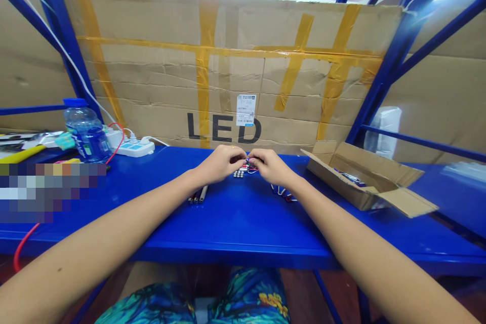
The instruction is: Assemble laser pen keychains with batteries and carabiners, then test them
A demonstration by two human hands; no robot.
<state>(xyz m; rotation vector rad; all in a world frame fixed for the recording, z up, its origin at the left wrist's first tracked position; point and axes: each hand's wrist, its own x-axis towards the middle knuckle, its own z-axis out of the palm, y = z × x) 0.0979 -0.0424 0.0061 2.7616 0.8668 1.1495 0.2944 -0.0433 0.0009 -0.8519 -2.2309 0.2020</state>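
Note:
My left hand (221,163) and my right hand (268,164) meet over the blue table (235,223), both with fingers pinched on a small part with red and blue wires (248,163) held between them. Just below the hands lie a few small silver parts (239,174). Thin dark rods (198,195) lie under my left wrist. More small wired parts (283,193) rest by my right wrist. What exactly the fingers hold is too small to name.
An open cardboard box (364,179) lies on its side to the right. At the left stand a water bottle (86,134) and a white power strip (133,147) with a red cable. A taped cardboard sheet marked LED (228,71) backs the table.

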